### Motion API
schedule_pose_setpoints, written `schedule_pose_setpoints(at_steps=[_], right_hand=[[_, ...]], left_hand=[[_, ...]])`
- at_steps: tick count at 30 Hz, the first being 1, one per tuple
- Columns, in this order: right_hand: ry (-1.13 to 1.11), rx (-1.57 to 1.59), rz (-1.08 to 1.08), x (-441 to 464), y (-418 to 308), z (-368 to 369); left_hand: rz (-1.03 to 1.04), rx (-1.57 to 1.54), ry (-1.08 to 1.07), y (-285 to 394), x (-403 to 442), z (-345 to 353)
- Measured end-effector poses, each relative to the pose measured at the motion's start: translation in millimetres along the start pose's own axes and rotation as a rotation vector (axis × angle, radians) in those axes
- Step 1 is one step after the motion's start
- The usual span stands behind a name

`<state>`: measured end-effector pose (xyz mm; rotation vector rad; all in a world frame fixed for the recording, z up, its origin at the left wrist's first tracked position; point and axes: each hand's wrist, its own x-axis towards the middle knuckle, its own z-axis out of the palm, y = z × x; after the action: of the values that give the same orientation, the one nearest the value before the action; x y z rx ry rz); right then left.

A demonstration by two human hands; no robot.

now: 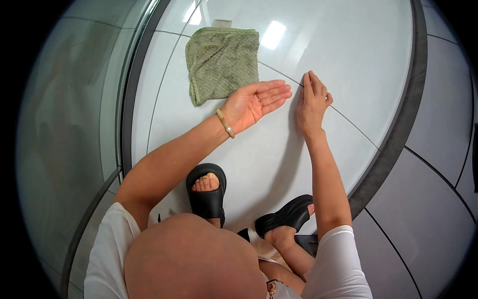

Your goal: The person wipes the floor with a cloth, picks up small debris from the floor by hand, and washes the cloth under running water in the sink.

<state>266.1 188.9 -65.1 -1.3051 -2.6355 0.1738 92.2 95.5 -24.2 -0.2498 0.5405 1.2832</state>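
My left hand (256,103) is held palm up with its fingers stretched out and nothing visible on it. A beaded bracelet (225,123) circles that wrist. Just behind the hand, a folded green cloth (221,62) lies on the white tiled floor (348,60). To the right, my right hand (312,104), a ring on one finger, reaches forward low over the tiles with its fingers extended. No object shows in it. Whether its fingertips touch the floor I cannot tell.
Black sandals (206,199) are on the person's feet below the hands. A glass panel (74,99) with a dark frame stands at the left. A curved dark border strip (406,109) edges the tiles at the right. A small drain cover (222,23) sits behind the cloth.
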Motion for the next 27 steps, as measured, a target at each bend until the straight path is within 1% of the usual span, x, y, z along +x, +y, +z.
schedule_pose_setpoints(at_steps=[2, 3, 5, 6, 8, 9, 12, 14, 15, 17, 18, 20, 22, 23, 25, 27], right_hand=[[0.090, -0.022, -0.158, -4, 12, 3], [0.089, -0.023, -0.159, -2, 13, 2], [0.162, -0.053, -0.252, 3, 16, 2], [0.161, -0.052, -0.251, 7, 16, -1], [0.054, -0.027, -0.278, 15, 16, -7], [0.055, -0.027, -0.278, 16, 15, -6], [0.029, -0.052, -0.262, 17, 14, -2], [0.063, -0.021, -0.173, 15, 13, 1], [0.064, -0.023, -0.173, 14, 8, -2], [0.146, 0.331, 0.036, 10, -12, -15], [0.145, 0.331, 0.032, 6, -23, -23], [0.281, 0.456, 0.044, -7, -48, -42], [0.282, 0.509, 0.072, -24, -71, -52], [0.272, 0.517, 0.043, -32, -78, -52], [0.199, 0.444, 0.045, -37, -94, -60], [0.182, 0.404, 0.027, -39, -102, -61]], left_hand=[[0.006, 0.000, -0.006, 1, 1, -2], [0.011, 0.001, -0.012, 1, 1, -2], [0.011, 0.003, 0.001, 1, 0, -1], [0.008, 0.005, 0.015, 1, 0, -1], [0.005, 0.002, 0.016, 1, -1, -1], [0.004, -0.003, 0.017, 1, -1, -1], [0.009, -0.002, 0.013, 1, -1, -2], [0.010, -0.003, 0.012, 1, 0, -2], [0.011, -0.002, 0.013, 1, 0, -2], [0.009, -0.002, 0.036, 0, 0, -1], [0.009, -0.004, 0.060, -1, 0, -1], [0.019, 0.011, 0.053, -2, 0, -2], [0.014, 0.029, 0.043, -5, 0, -2], [0.006, 0.070, 0.039, -6, 0, -1], [-0.001, 0.116, 0.033, -7, -1, 5], [-0.071, 0.103, 0.049, -11, -3, 12]])
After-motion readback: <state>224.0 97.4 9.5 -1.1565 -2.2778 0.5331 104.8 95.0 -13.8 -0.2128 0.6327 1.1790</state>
